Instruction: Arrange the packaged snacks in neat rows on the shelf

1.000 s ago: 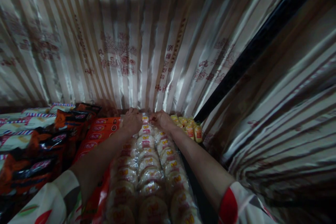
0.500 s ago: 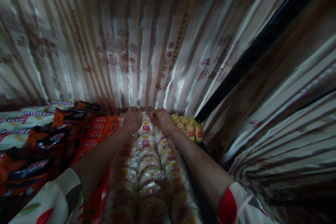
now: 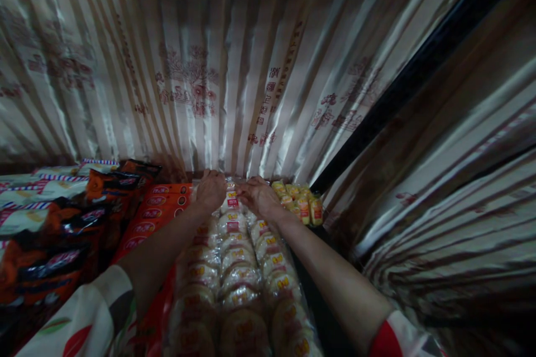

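Three rows of round wrapped cakes [image 3: 239, 259] lie in a large clear plastic bag, stretching away from me. At the far end of the bag, my left hand [image 3: 210, 192] is closed, with the bag's edge between its fingers as far as the dim light shows. My right hand [image 3: 258, 197] is across from it, over the far end of the right row. Its fingers are loosened and point left toward the middle row, touching or just above the plastic. What lies under both palms is hidden.
Red-orange packages [image 3: 156, 211] lie left of the cakes, then black-and-orange snack bags [image 3: 62, 259] and white bags [image 3: 62, 185]. Small yellow wrapped cakes [image 3: 305, 203] sit at the back right. A patterned curtain [image 3: 234, 67] hangs behind, with a dark slanting pole [image 3: 389, 92] at right.
My right hand has loosened from a closed grip at the bag's far edge and come slightly nearer, its fingers now reaching left. My left hand has stayed in place.
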`<state>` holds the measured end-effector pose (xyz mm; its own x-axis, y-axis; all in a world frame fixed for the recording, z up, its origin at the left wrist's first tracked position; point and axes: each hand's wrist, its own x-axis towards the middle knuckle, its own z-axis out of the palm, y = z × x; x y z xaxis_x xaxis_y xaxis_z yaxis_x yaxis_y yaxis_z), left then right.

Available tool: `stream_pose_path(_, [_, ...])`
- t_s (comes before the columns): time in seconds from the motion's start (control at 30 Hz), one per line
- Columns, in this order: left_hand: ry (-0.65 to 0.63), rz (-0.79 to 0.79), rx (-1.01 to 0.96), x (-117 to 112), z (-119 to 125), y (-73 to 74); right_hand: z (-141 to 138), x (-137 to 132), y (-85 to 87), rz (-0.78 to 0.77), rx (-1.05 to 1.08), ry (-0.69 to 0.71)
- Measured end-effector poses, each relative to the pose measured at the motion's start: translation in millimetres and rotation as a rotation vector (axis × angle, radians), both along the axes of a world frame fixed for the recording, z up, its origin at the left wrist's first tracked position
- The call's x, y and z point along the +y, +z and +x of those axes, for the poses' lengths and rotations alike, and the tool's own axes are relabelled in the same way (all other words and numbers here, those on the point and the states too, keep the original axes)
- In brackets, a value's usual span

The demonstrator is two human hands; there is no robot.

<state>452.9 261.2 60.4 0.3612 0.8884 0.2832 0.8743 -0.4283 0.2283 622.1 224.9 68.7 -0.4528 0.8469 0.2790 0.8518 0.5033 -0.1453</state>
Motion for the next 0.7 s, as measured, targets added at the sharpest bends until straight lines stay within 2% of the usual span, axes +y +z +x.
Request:
stream_pose_path(0.17, [0.001, 0.006, -0.016, 1.4, -0.3, -3.0, -9.2, -9.7, 6.4, -0.009, -0.076, 0.099])
stream_pose_path(0.4, [-0.019, 0.034, -0.004, 3.5, 1.0, -5.4, -19.1, -22.8, 8.0, 0.016, -0.208, -0.072])
stream_pose_path(0.57, [-0.019, 0.044, 0.010, 3.2, 0.6, -3.5, -15.8, -28.6, 6.5, 0.011, -0.148, 0.038])
stream_pose_path(0.7, [-0.024, 0.044, 0.010, 3.5, 0.7, -3.5, -13.2, -27.5, 0.3, -0.018, -0.066, 0.049])
